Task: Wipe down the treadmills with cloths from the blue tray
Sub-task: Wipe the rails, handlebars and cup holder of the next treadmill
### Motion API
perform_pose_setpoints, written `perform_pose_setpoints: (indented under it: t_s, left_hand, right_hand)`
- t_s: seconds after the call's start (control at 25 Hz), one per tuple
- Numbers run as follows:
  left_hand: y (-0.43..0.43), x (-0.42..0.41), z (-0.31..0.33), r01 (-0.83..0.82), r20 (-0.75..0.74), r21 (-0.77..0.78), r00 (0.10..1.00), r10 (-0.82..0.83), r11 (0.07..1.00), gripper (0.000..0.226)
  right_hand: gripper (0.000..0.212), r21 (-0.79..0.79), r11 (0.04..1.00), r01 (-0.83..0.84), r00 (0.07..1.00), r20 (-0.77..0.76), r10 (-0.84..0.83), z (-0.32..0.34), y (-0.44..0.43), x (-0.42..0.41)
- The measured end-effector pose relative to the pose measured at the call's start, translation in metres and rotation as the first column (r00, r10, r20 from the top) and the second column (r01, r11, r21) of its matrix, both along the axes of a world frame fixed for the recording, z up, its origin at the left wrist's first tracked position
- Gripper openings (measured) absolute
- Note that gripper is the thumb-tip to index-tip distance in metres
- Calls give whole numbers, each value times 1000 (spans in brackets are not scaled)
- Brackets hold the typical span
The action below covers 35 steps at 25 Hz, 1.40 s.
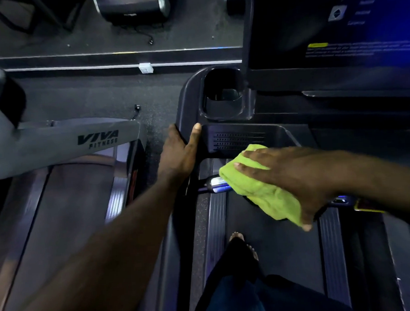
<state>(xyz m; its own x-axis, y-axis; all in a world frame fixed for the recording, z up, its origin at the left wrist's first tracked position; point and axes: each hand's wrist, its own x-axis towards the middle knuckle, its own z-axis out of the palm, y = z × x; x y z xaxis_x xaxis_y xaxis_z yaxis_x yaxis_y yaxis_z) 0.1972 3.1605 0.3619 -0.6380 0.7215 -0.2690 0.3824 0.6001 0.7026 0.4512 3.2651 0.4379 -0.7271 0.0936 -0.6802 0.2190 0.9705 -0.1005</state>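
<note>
Dark speckled floor [96, 94] carries two machines. Grey VIVA FITNESS treadmill [63, 143] stands on it. The near treadmill [276, 258] stands right of it, a narrow floor strip between. A black cable end [137, 109] lies just beyond it. A bare foot [242, 246] rests on the near treadmill's belt.

Floor [89, 94]: dark, speckled.
Strip [76, 67]: pale, runs straight across the floor.
Box [145, 67]: small, white, sits on the strip.
Plug [137, 108]: black, on a short cable, lying on the floor.
Far cable [145, 36]: thin, dark, looped on the floor beyond the strip.
</note>
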Motion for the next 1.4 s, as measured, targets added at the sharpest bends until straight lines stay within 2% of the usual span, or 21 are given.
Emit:
perform_pose_setpoints:
  t_s: [0.04,0.08,0.2,0.24,0.32,0.36,0.48,0.6,0.68,0.76,0.84,0.88,1.0,1.08,1.2,1.28,1.36,1.4]
  left_hand:
    - [0,-1,-2,-4,0,-2,1000,4,1000,68]
    - [0,-3,-4,-2,2,1,1000,2,1000,68]
    - [1,-3,-6,8,9,13,1000,-8,1000,71]
    - [1,-4,-7,4,-3,14,1000,-4,1000,72]
    - [1,-4,-8,-2,-11,1,1000,2,1000,73]
    - [1,-3,-7,0,-4,0,1000,0,1000,73]
    - [3,0,-4,-11,11,1,1000,11,1000,68]
    - [-1,2,0,-3,27,11,1000,3,1000,65]
    - [0,-1,-2,10,35,35,999,-12,999,68]
    - [1,-3,-5,-1,39,50,999,-1,999,71]
    - [2,-2,-5,2,19,34,1000,-2,999,70]
    - [4,-2,-4,7,7,25,1000,-7,1000,71]
    - [5,0,-5,-9,-10,3,1000,9,1000,72]
    - [6,-1,-3,-10,-4,-19,1000,10,1000,70]
    - [5,1,-1,-7,12,-1,1000,7,1000,68]
    - [4,4,2,-6,14,0,1000,6,1000,66]
    - [3,7,3,1,1,-19,1000,-1,1000,63]
    - [1,8,5,-2,0,-16,1000,2,1000,62]
  right_hand:
    - [167,18,1000,-17,1000,-5,17,-3,5,-5]
    - [151,44,999,-19,997,-74,22,-10,5,-10]
    - [76,220,972,83,946,-324,-7,-41,-30,-42]
    - [57,238,965,112,923,-384,-12,-51,-46,-59]
    - [33,237,952,196,879,-472,-64,-61,-79,-93]
    - [28,239,943,231,875,-474,-94,-64,-90,-106]
    - [35,215,937,276,855,-499,-137,-66,-94,-117]
    - [38,186,930,316,824,-540,-171,-58,-65,-71]
    - [44,173,910,377,833,-492,-252,-50,-38,-39]
    - [43,245,888,388,864,-432,-258,-46,-32,-24]
    - [39,343,864,368,885,-413,-213,-55,-48,-35]
    - [37,355,866,351,877,-450,-171,-60,-58,-51]
    - [24,247,926,285,883,-444,-153,-67,-82,-102]
    - [16,249,932,265,899,-414,-145,-63,-87,-123]
    - [23,233,942,241,908,-397,-135,-56,-86,-121]
    - [43,79,943,324,913,-289,-290,-51,-64,-126]
    - [63,-156,866,474,879,26,-476,-45,-40,-135]
    - [67,-201,829,522,853,119,-508,-44,-36,-136]
